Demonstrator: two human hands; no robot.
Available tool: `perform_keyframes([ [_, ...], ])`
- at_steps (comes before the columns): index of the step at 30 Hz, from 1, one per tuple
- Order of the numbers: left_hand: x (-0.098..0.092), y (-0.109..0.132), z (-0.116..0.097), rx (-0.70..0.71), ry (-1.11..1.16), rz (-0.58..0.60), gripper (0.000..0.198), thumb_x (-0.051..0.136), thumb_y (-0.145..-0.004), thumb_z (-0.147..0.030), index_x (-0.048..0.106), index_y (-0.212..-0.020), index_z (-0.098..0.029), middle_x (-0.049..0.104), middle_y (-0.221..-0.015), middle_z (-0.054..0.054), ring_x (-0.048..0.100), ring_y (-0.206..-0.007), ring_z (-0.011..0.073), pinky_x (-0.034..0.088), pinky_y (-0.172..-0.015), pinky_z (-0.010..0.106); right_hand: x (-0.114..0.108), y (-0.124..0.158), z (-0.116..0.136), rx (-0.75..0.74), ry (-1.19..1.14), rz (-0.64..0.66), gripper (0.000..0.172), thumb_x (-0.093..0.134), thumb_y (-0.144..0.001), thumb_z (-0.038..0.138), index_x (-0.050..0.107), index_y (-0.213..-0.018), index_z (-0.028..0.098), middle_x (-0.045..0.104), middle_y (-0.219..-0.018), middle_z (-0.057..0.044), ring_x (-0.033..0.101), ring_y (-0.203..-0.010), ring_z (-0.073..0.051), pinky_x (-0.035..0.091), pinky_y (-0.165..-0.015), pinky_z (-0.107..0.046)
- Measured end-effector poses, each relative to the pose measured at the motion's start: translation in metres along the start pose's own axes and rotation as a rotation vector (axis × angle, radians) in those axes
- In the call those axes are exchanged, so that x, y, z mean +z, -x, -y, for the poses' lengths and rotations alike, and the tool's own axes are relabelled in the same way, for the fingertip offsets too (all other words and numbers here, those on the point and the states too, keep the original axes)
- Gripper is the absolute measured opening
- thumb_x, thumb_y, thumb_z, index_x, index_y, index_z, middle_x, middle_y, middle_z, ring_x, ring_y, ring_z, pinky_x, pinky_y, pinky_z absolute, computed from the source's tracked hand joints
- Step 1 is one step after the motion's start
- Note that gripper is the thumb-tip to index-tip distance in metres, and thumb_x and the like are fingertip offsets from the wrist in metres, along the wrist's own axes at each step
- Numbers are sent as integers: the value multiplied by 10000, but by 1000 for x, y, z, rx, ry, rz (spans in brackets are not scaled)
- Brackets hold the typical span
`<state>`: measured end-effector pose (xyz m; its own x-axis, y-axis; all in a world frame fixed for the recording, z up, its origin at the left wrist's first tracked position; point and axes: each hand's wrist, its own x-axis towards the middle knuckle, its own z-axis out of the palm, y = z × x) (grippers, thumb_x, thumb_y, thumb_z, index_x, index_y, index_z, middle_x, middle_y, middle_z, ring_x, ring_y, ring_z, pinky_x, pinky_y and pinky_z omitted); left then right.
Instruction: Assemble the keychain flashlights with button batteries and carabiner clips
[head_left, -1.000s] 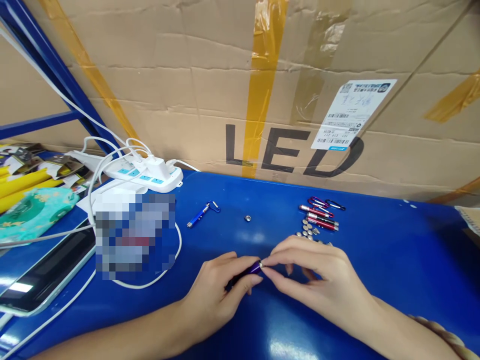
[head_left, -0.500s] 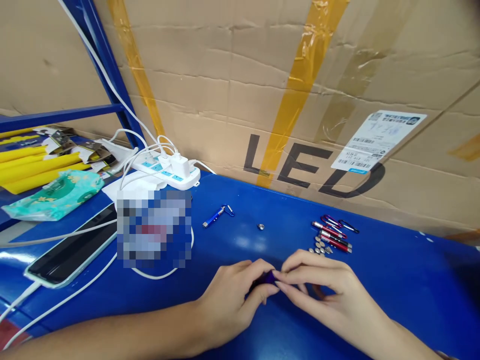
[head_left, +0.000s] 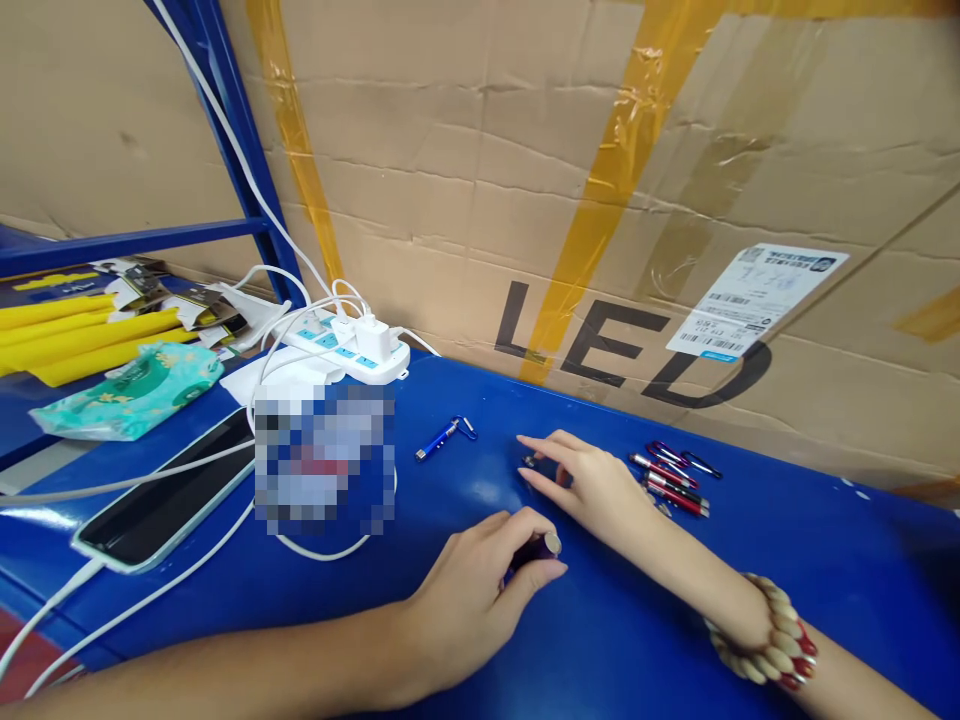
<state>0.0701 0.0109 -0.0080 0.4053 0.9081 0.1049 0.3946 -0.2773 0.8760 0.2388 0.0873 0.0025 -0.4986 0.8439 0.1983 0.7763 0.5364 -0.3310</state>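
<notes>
My left hand [head_left: 480,590] is closed around a small purple torch [head_left: 534,548] whose open silver end points right. My right hand [head_left: 592,482] has reached forward over the blue table [head_left: 787,560]; its fingertips are at a small silver cap [head_left: 529,461] lying there, and I cannot see whether they grip it. Just right of that hand lie red mini torches [head_left: 671,484] with carabiner clips [head_left: 686,459]. A blue mini torch [head_left: 439,441] with a clip lies apart, to the left.
A big cardboard box [head_left: 600,200] marked LED stands along the table's back. At the left are a white power strip [head_left: 352,345] with chargers, cables, a phone [head_left: 165,490], a tissue pack [head_left: 127,392] and yellow rolls [head_left: 67,335]. A beaded bracelet [head_left: 772,630] is on my right wrist.
My right hand has left the purple torch and reached forward to the silver cap. My left hand keeps hold of the torch. The camera has swung slightly left.
</notes>
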Motion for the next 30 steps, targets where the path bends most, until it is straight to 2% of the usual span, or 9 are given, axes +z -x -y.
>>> perform_keyframes([
  [4, -2, 2, -4, 9, 17, 10, 78, 492, -880, -201, 545, -826, -218, 605, -745, -34, 566, -691, 132, 417, -643, 215, 7, -3, 0, -16, 70, 21, 208, 515, -874, 222, 701, -961, 188, 658, -869, -53, 630, -626, -136, 487, -598, -262],
  [13, -1, 11, -9, 43, 14, 92, 71, 518, -858, -232, 585, -854, -209, 608, -716, -24, 541, -615, 118, 409, -554, 189, -4, 17, 4, 56, -300, 97, 91, 597, -731, 143, 685, -726, 162, 666, -777, -47, 625, -583, -119, 488, -500, -215],
  [16, -1, 9, -9, 62, -6, 83, 60, 537, -842, -225, 592, -844, -199, 591, -703, -25, 522, -597, 110, 394, -535, 181, -1, 23, 8, 170, -553, 156, 111, 629, -743, 238, 684, -793, 155, 641, -760, -35, 612, -587, -113, 496, -482, -207],
  [20, -3, 4, -8, 87, -24, 48, 91, 501, -855, -193, 590, -837, -201, 554, -670, -40, 485, -561, 94, 373, -520, 173, 4, 27, 7, 301, -1016, 312, 417, 618, -783, 416, 601, -1131, 187, 553, -817, -2, 556, -561, -78, 526, -467, -214],
  [22, -4, 1, -7, 80, -28, 52, 112, 483, -859, -176, 584, -818, -202, 541, -647, -46, 482, -551, 92, 370, -519, 172, 6, 29, 4, 324, -1141, 359, 491, 605, -797, 457, 550, -1218, 213, 522, -794, 16, 526, -527, -57, 511, -449, -193],
  [25, -6, -2, -6, 23, -26, 67, 120, 465, -863, -179, 571, -811, -193, 534, -607, -48, 489, -527, 94, 368, -503, 175, 7, 33, -2, 347, -1232, 403, 457, 567, -830, 472, 568, -1200, 205, 509, -711, 37, 473, -447, -26, 465, -422, -158],
  [30, -6, -6, -1, -49, 18, 101, 138, 432, -895, -230, 552, -839, -192, 459, -552, -68, 434, -469, 87, 316, -450, 179, 9, 34, -6, 361, -1367, 428, 367, 592, -814, 466, 615, -1029, 169, 525, -613, 56, 480, -396, -25, 439, -386, -137],
])
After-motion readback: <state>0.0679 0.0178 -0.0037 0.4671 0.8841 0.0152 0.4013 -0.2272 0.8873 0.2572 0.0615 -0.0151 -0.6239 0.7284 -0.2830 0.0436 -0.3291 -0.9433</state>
